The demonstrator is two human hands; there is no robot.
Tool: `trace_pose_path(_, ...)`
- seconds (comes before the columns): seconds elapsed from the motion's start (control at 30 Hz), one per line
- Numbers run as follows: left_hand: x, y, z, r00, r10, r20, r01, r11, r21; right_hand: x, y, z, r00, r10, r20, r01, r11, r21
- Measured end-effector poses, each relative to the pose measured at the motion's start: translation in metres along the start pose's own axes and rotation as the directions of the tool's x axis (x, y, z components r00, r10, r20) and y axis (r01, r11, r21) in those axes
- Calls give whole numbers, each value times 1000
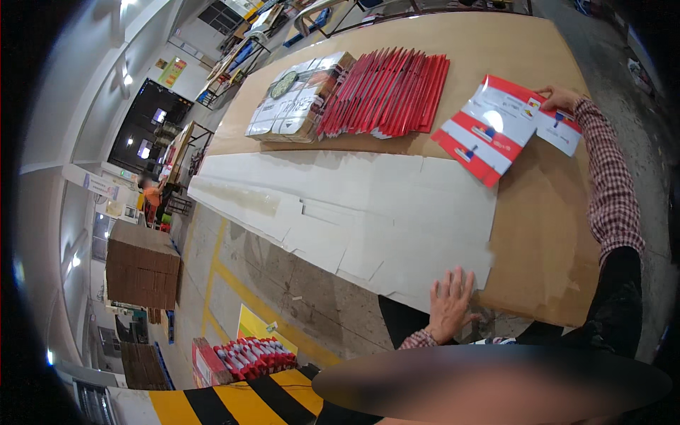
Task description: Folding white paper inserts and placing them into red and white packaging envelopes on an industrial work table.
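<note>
My right hand reaches out at the far right and grips the upper edge of a flat red-and-white printed card piece. The piece has a wide panel and a smaller one beside it, and tilts over the corner of a white sheet. Near the front edge of that sheet is my left hand, empty, with its fingers spread. Whether its palm touches the sheet I cannot tell. Left of the held piece stands a long row of similar red-edged pieces, packed close and leaning together.
A strapped bundle of printed flat sheets lies left of the row on the brown board-covered table. On the floor at lower left are red-and-white packets and a yellow-and-black striped surface. Beyond stand stacked cardboard and a person in orange.
</note>
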State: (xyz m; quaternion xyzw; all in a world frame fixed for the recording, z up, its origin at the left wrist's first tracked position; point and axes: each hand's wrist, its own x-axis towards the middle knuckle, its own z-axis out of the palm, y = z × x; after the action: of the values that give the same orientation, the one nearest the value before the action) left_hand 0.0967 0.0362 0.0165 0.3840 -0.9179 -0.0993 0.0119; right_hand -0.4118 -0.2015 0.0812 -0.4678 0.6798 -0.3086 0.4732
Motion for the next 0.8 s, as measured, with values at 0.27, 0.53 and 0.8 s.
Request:
trace_pose_path(0.27, -1, 2, 13, 998, -4, 70, 8, 998, -55, 201, 9, 131, 806, -238, -542, 147, 967, -206)
trace_pose_path(0.53, 16, 9, 2, 955, 296, 11, -285, 929, -235, 205, 4, 107, 757, -425, -496, -55, 715, -697)
trace_pose_path(0.8, 53, 87, 10, 765, 619, -175, -644, 735, -212, -204, 8, 246, 701, -545, 459, 713, 556, -428)
